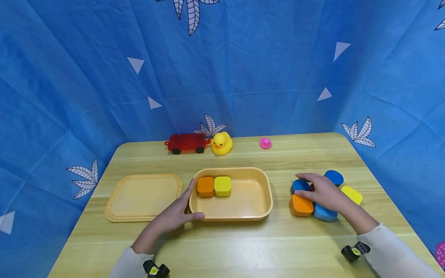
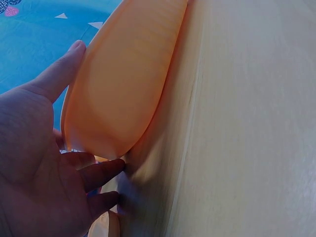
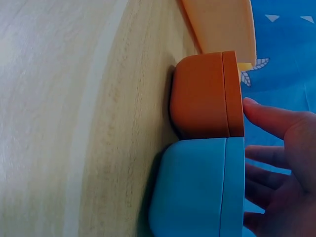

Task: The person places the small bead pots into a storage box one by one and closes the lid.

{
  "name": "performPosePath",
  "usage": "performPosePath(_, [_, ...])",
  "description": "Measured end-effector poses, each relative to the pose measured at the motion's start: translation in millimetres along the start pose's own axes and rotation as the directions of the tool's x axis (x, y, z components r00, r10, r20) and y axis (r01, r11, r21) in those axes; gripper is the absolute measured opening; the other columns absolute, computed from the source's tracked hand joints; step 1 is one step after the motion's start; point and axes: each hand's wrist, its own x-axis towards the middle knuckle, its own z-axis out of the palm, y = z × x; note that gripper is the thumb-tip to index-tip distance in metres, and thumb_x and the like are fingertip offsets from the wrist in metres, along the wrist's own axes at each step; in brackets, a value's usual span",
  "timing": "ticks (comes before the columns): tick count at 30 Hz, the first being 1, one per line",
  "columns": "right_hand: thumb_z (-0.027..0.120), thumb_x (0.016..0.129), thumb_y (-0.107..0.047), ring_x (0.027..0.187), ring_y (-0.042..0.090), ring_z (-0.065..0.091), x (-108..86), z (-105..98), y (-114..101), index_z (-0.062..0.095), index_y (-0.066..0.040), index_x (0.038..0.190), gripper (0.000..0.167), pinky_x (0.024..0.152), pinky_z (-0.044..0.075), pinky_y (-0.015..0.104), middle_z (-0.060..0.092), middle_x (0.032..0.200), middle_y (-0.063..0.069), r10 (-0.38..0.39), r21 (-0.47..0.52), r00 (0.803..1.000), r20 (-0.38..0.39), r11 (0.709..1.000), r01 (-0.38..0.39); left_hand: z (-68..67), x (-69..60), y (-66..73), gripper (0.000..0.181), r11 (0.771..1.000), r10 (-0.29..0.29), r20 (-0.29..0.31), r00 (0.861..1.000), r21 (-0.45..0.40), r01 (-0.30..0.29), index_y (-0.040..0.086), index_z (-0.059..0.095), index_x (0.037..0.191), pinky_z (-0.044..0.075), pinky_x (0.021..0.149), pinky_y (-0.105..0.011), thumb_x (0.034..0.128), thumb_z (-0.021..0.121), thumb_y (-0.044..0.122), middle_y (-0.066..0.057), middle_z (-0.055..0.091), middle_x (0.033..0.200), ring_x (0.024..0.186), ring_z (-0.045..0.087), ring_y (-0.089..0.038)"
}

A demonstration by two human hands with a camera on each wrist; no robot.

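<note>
A peach plastic box (image 1: 243,210) without a lid holds an orange rounded block (image 1: 206,187) and a yellow block (image 1: 223,186) side by side. My left hand (image 1: 177,212) grips its left end, thumb at the near rim and fingers round the corner. Over a cluster on the right hovers my right hand (image 1: 326,193), fingers spread and loosely bent. Its thumb is at the top edge of an orange block (image 3: 205,96). Beneath or beside it are a dark blue round block (image 1: 300,186), a light blue block (image 3: 190,190) and a red piece, mostly hidden.
A flat peach lid (image 1: 144,197) lies left of the box. Along the back edge stand a red toy wagon (image 1: 187,143), a yellow duck (image 1: 221,143) and a small pink duck (image 1: 265,143). Another blue round block (image 1: 334,177) and a yellow block (image 1: 352,194) sit at far right.
</note>
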Motion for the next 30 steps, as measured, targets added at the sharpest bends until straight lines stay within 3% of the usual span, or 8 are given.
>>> performPosePath(11, [0.071, 0.099, -0.033, 0.085, 0.019, 0.054, 5.4, 0, 5, 0.060, 0.000, 0.141, 0.055, 0.076, 0.048, 0.035, 0.065, 0.133, 0.022, -0.007, -0.013, 1.000, 0.021, 1.000, 0.007, 0.1, 0.0, -1.1, 0.117, 1.000, 0.006, -0.006, 1.000, -0.004, -0.006, 0.025, -0.009, 0.166, 0.017, 0.126, -0.055, 0.0913, 0.079, 0.040, -0.009, 0.002, 0.174, 0.158, 0.012, -0.035])
performPosePath(19, [0.068, 0.101, -0.030, 0.107, 0.035, 0.066, 8.2, 2, 7, 0.063, -0.001, 0.139, 0.048, 0.090, 0.056, 0.054, 0.064, 0.136, 0.024, -0.043, -0.024, 0.999, -0.003, 0.999, 0.043, 0.1, -0.3, -1.4, 0.117, 1.000, 0.009, -0.010, 1.000, 0.003, -0.009, 0.025, -0.009, 0.166, 0.018, 0.125, -0.055, 0.0912, 0.079, 0.041, -0.009, 0.002, 0.174, 0.158, 0.013, -0.035])
performPosePath(22, [0.067, 0.102, -0.029, 0.111, 0.038, 0.066, 8.4, 1, 7, 0.062, -0.001, 0.140, 0.047, 0.092, 0.056, 0.055, 0.063, 0.137, 0.024, -0.056, -0.027, 0.998, 0.001, 0.998, 0.056, 0.1, 0.0, -1.7, 0.117, 1.000, 0.006, -0.011, 1.000, 0.007, -0.006, 0.025, -0.008, 0.167, 0.018, 0.125, -0.056, 0.0912, 0.079, 0.042, -0.009, 0.002, 0.174, 0.158, 0.013, -0.035])
performPosePath(25, [0.066, 0.103, -0.022, 0.096, 0.028, 0.066, 7.3, -2, 7, 0.060, -0.001, 0.143, 0.045, 0.083, 0.058, 0.045, 0.061, 0.139, 0.024, -0.059, -0.012, 0.998, 0.033, 0.998, 0.060, 0.1, 0.1, -1.3, 0.116, 1.000, 0.004, -0.008, 1.000, 0.008, -0.004, 0.025, -0.008, 0.167, 0.018, 0.125, -0.056, 0.0914, 0.079, 0.042, -0.009, 0.002, 0.174, 0.158, 0.013, -0.035])
performPosePath(28, [0.065, 0.101, -0.013, 0.080, 0.017, 0.057, 5.5, -8, 7, 0.055, -0.001, 0.146, 0.048, 0.071, 0.052, 0.032, 0.058, 0.141, 0.026, -0.063, 0.024, 0.995, 0.083, 0.998, 0.061, 0.3, 0.2, -0.6, 0.116, 1.000, 0.003, -0.008, 1.000, 0.009, -0.003, 0.025, -0.009, 0.167, 0.017, 0.125, -0.056, 0.0916, 0.079, 0.042, -0.009, 0.002, 0.174, 0.158, 0.012, -0.035])
performPosePath(30, [0.067, 0.098, -0.012, 0.078, 0.015, 0.054, 4.7, -11, 7, 0.053, -0.001, 0.148, 0.054, 0.069, 0.048, 0.029, 0.056, 0.143, 0.026, -0.064, 0.043, 0.992, 0.111, 0.997, 0.059, 0.8, 0.2, -0.7, 0.116, 1.000, 0.003, -0.008, 1.000, 0.012, -0.003, 0.024, -0.009, 0.167, 0.017, 0.125, -0.057, 0.0919, 0.078, 0.042, -0.010, 0.002, 0.174, 0.158, 0.013, -0.036])
